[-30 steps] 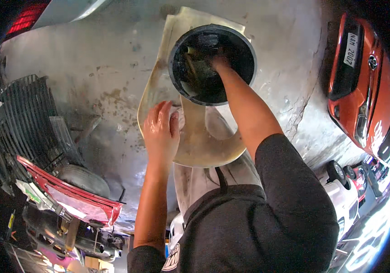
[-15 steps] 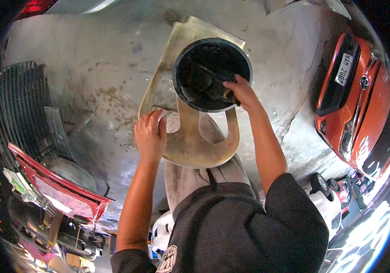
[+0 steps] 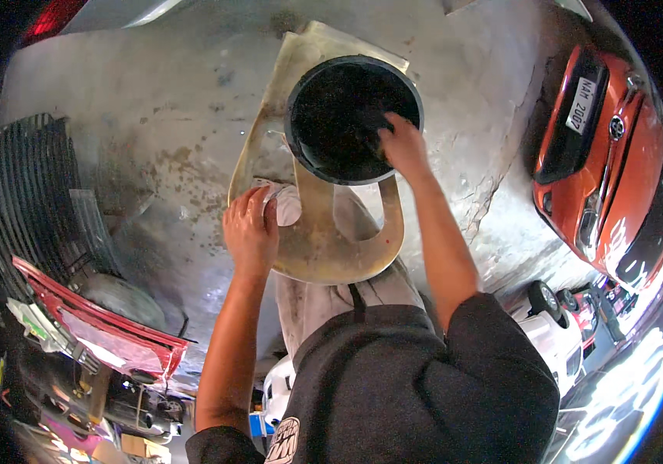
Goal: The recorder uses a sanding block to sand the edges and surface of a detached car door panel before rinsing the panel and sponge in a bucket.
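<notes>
A tan panel [image 3: 339,259] with a rounded near end and cut-out openings lies in front of my body. On its far half sits a round black tub [image 3: 293,143], its inside very dark. My left hand [image 3: 250,232] is closed at the panel's left edge. Beside its thumb is pale, wrinkled fabric [image 3: 288,206]; whether the hand holds it or it shows through an opening, I cannot tell. My right hand [image 3: 405,145] reaches over the tub's near right rim, slightly blurred, fingers curled down into the dark. What it holds, if anything, is hidden.
Stained concrete floor [image 3: 169,100] surrounds the panel. At the right stands an orange car [image 3: 618,185]. Ribbed black slats [image 3: 26,185] and a red body panel [image 3: 99,309] are at the left. A white car [image 3: 552,340] is at the lower right.
My right hand has shifted slightly left and up, deeper over the tub, and the dark thing at its fingers no longer shows. My left hand keeps its place on the panel.
</notes>
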Available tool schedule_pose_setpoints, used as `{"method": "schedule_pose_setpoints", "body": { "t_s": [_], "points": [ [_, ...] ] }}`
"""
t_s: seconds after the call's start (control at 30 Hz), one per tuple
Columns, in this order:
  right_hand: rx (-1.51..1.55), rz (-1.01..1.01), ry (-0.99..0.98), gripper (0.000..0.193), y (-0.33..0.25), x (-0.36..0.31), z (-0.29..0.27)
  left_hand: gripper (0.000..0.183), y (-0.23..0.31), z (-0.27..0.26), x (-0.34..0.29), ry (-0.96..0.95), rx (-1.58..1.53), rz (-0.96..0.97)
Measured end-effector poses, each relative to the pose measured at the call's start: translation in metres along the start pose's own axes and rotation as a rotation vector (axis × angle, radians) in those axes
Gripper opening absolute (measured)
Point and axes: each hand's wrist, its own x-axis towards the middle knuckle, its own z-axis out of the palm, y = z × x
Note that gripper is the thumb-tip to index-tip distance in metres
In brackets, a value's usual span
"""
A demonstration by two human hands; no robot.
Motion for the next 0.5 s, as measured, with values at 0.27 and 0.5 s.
{"method": "schedule_pose_setpoints", "body": {
  "t_s": [0.27, 0.5],
  "points": [
    [-0.008, -0.379, 0.246, 0.048, -0.039, -0.030, 0.126, 0.021, 0.004, -0.001, 0.000, -0.055, 0.048, -0.006],
    [-0.080, -0.222, -0.180, 0.025, -0.013, -0.032, 0.100, 0.021, 0.004, 0.001, 0.001, -0.056, 0.080, -0.018]
  ]
}}
